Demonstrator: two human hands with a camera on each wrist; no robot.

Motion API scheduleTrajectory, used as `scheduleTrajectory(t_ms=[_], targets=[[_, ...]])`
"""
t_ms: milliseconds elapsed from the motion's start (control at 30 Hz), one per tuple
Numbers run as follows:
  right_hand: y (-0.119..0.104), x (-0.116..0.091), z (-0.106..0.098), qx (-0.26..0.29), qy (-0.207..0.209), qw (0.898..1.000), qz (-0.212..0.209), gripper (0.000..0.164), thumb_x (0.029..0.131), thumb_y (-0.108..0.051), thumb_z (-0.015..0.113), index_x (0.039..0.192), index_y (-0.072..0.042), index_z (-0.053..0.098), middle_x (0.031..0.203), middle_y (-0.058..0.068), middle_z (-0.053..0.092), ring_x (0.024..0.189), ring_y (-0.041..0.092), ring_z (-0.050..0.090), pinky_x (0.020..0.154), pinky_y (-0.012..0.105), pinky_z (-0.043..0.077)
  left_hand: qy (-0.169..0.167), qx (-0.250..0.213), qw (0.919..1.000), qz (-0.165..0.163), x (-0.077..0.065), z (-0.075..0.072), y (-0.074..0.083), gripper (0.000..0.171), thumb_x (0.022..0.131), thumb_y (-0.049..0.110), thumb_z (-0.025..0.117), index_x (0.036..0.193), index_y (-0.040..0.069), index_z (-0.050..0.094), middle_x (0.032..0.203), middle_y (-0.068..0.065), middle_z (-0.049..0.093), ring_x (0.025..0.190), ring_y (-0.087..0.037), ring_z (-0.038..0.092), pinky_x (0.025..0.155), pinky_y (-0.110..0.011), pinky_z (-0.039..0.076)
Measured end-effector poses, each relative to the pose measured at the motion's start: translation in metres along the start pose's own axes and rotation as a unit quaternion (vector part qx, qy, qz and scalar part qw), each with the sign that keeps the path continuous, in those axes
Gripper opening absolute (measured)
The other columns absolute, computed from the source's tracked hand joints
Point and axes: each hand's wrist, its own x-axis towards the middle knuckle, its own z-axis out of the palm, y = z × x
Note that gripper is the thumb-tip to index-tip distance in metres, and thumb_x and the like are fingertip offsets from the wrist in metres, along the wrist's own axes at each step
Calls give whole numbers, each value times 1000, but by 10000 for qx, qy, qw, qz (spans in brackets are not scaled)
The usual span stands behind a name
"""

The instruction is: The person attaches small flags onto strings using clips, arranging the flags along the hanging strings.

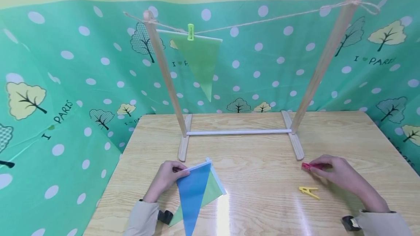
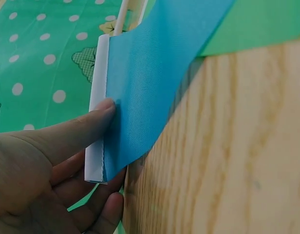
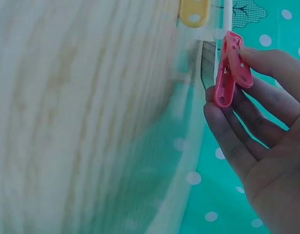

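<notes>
My left hand [image 1: 167, 177] pinches the white top edge of a blue triangular pennant [image 1: 194, 188] between thumb and fingers. Partly under it lies a green pennant [image 1: 213, 189] with its own white edge, on the table. In the left wrist view the thumb presses the white strip [image 2: 97, 107] of the blue cloth. On the right, my right hand [image 1: 338, 174] holds a red clothespin [image 3: 230, 70] between thumb and fingertips. A yellow clothespin [image 1: 308, 191] lies on the table just in front of that hand.
A wooden stand has a left post [image 1: 164, 72] and a right post [image 1: 323, 65], joined by a white bar [image 1: 239, 132]. A string [image 1: 272, 20] runs between their tops. A yellow-green pennant [image 1: 200, 57] hangs there from a light green clothespin [image 1: 190, 32]. Printed cloth surrounds the wooden table [image 1: 249, 163].
</notes>
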Motion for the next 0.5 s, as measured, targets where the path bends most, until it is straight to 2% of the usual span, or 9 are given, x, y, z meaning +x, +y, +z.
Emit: scheduleTrajectory(t_ms=[133, 333, 500], targets=[[-3, 0, -1, 78, 134, 9998, -161, 22, 85, -16, 79, 104, -5, 75, 96, 3, 71, 84, 10, 64, 71, 25, 55, 38, -53, 10000, -36, 0, -1, 1, 9, 85, 18, 79, 86, 9, 77, 81, 0, 70, 70, -11, 59, 61, -22, 48], [-6, 0, -2, 194, 347, 9988, -286, 19, 86, -8, 76, 105, -3, 73, 97, 5, 71, 81, 4, 63, 68, 22, 56, -19, -94, 10000, 26, -1, -4, 3, 9, 86, 19, 79, 86, 11, 77, 81, 1, 70, 71, -11, 60, 62, -22, 49], [-10, 0, -5, 313, 461, 9976, -423, 18, 88, -7, 74, 105, -2, 73, 98, 6, 70, 81, 2, 62, 67, 22, 56, -91, -157, 9997, 146, -3, -8, 10, 13, 86, 21, 79, 88, 9, 77, 82, -1, 70, 70, -12, 59, 60, -21, 48]])
